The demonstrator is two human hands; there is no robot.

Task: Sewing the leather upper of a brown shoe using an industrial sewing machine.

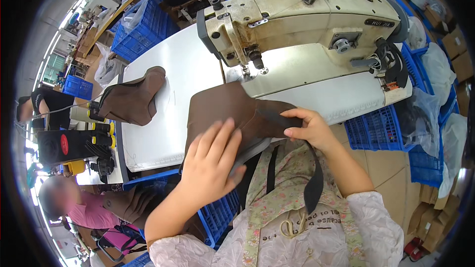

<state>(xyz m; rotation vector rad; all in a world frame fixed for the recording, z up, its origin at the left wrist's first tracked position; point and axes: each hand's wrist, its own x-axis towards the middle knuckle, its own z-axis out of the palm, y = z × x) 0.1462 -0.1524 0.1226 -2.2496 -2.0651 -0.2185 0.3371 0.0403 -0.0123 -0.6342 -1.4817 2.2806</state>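
Observation:
A brown leather boot upper lies at the front edge of the white sewing table, just below the needle area of a cream sewing machine. My left hand rests flat on the upper's near left part, fingers stretched out. At the upper's right end, my right hand pinches its dark-edged tip between thumb and fingers. A black strip hangs below my right hand over the floral apron; where its top end joins is hidden. Another brown boot upper lies farther left on the table.
The white table top extends to the left. Blue crates stand behind it, and another crate sits at its right. A black device with yellow-trimmed knobs stands left. Other people sit nearby, one holding brown pieces.

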